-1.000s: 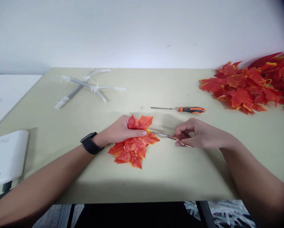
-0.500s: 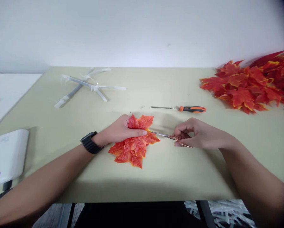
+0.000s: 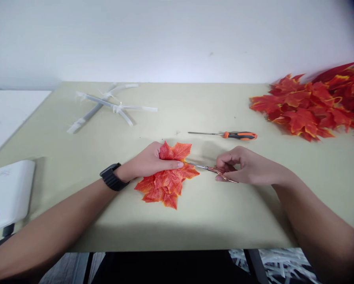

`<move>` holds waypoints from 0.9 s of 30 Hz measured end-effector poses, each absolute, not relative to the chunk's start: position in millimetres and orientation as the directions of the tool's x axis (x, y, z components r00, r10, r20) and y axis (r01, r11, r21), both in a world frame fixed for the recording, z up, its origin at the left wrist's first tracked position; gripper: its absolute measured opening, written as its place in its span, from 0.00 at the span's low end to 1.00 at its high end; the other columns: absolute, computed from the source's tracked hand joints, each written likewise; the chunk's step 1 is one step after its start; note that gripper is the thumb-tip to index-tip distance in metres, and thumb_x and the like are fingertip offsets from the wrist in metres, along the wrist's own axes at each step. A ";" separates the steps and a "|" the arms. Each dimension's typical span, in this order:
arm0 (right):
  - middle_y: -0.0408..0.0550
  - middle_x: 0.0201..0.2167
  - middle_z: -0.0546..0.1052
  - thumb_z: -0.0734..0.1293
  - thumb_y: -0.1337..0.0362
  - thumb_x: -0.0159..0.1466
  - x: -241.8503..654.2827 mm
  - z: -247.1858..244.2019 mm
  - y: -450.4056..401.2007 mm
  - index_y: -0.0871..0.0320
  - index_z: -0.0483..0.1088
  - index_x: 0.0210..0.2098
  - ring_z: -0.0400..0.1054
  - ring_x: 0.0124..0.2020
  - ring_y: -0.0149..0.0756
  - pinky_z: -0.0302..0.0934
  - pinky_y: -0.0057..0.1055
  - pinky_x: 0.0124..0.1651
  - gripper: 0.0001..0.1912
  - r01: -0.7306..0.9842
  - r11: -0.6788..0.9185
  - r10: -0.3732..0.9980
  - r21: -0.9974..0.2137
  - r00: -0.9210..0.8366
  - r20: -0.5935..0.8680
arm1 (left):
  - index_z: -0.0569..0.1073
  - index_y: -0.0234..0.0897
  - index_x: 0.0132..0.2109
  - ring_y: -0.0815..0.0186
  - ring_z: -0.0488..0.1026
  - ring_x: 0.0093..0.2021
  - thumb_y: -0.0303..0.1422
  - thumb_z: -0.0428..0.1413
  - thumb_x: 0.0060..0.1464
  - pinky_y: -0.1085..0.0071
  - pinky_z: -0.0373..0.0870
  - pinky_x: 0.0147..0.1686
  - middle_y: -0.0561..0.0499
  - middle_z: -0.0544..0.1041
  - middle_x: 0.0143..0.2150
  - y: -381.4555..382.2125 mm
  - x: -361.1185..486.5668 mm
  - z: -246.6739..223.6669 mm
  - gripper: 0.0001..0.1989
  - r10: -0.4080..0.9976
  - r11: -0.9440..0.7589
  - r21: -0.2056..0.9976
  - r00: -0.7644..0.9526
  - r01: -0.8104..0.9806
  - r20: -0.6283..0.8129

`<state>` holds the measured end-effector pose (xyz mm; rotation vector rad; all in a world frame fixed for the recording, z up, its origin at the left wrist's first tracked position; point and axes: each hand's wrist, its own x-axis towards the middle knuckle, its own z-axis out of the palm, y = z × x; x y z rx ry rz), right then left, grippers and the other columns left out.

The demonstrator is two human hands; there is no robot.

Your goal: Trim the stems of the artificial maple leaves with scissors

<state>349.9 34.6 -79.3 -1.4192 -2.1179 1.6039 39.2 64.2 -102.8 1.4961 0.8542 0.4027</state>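
My left hand [image 3: 148, 161] holds an artificial maple leaf [image 3: 167, 187] down on the tabletop [image 3: 212, 223], fingers closed over its upper lobes. My right hand [image 3: 249, 165] pinches the rose-gold handles of small scissors [image 3: 208, 169], fingers curled inward, blade tips touching the leaf's right edge. A screwdriver [image 3: 240, 136] lies beyond them; a heap of matching leaves [image 3: 301, 108] lies well right.

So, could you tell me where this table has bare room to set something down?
Bare tabletop lies in front of the artificial maple leaf, and between the white plastic strips and the screwdriver. It is crowded where the left hand on that leaf meets the scissors in the right hand, and at the leaf pile far right.
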 end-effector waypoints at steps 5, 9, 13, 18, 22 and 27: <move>0.38 0.20 0.61 0.73 0.52 0.64 348.2 -79.3 33.9 0.57 0.68 0.25 0.51 0.22 0.26 0.45 0.29 0.25 0.19 0.591 -0.001 0.729 -0.806 -0.552 -0.406 | 0.76 0.34 0.30 0.68 0.78 0.29 0.41 0.66 0.58 0.78 0.73 0.27 0.51 0.80 0.30 64.4 38.8 -102.4 0.16 0.714 0.089 0.960 0.656 0.264 -0.246; 0.39 0.20 0.61 0.73 0.52 0.64 347.0 -79.6 33.1 0.57 0.67 0.25 0.51 0.22 0.26 0.45 0.29 0.25 0.19 0.588 -0.001 0.731 -0.809 -0.552 -0.401 | 0.76 0.34 0.30 0.68 0.77 0.29 0.41 0.66 0.58 0.78 0.72 0.27 0.51 0.80 0.30 64.4 38.6 -102.3 0.16 0.715 0.088 0.958 0.652 0.272 -0.251; 0.39 0.21 0.62 0.73 0.51 0.64 347.3 -80.0 32.6 0.57 0.67 0.25 0.52 0.23 0.26 0.45 0.29 0.25 0.20 0.591 0.000 0.732 -0.806 -0.550 -0.403 | 0.77 0.34 0.31 0.68 0.77 0.29 0.42 0.66 0.58 0.77 0.72 0.27 0.51 0.80 0.30 64.4 38.6 -102.3 0.16 0.716 0.074 0.958 0.654 0.276 -0.244; 0.40 0.21 0.64 0.73 0.49 0.64 347.7 -80.4 32.3 0.57 0.69 0.26 0.53 0.23 0.27 0.47 0.29 0.25 0.20 0.592 -0.014 0.729 -0.806 -0.546 -0.414 | 0.77 0.34 0.31 0.67 0.77 0.29 0.43 0.66 0.58 0.76 0.72 0.27 0.50 0.80 0.31 64.4 38.6 -103.1 0.16 0.718 0.060 0.958 0.654 0.282 -0.238; 0.39 0.21 0.64 0.73 0.52 0.63 345.1 -79.6 31.3 0.57 0.68 0.26 0.53 0.23 0.27 0.47 0.29 0.25 0.18 0.585 -0.006 0.742 -0.811 -0.541 -0.396 | 0.77 0.33 0.31 0.68 0.76 0.29 0.43 0.66 0.57 0.76 0.72 0.27 0.50 0.79 0.30 64.5 38.9 -102.6 0.17 0.718 0.065 0.956 0.652 0.287 -0.245; 0.40 0.22 0.67 0.72 0.54 0.63 344.1 -79.3 30.0 0.57 0.69 0.28 0.55 0.23 0.27 0.48 0.28 0.25 0.16 0.598 0.025 0.753 -0.801 -0.538 -0.378 | 0.76 0.33 0.30 0.69 0.76 0.29 0.42 0.66 0.57 0.77 0.71 0.26 0.51 0.79 0.30 64.9 38.7 -102.3 0.16 0.721 0.067 0.958 0.650 0.280 -0.241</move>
